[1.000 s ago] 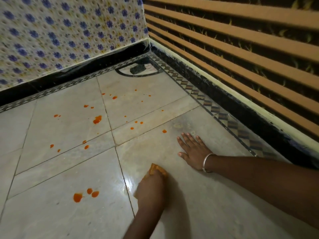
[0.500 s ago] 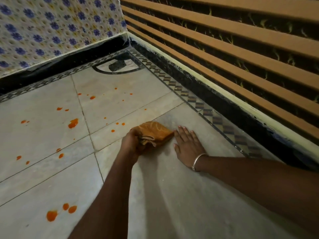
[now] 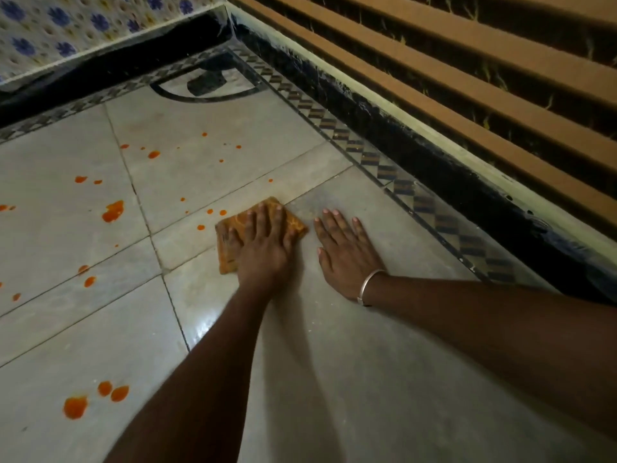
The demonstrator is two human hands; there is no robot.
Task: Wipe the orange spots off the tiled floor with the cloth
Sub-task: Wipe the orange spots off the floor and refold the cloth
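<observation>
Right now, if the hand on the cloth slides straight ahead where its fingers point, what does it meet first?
Most likely the tiny orange spot just beyond the left hand and the cloth under it, though the exact line is hard to judge.

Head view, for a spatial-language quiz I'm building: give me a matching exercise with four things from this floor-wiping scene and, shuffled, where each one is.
Things:
1. cloth
2. right hand
3. bangle
4. three big orange spots

Places:
A. round a wrist
B. lower left of the view, away from both hands
C. under the left hand
D. flat on bare floor, right of the cloth

Pairs: 1-C, 2-D, 3-A, 4-B.
</observation>
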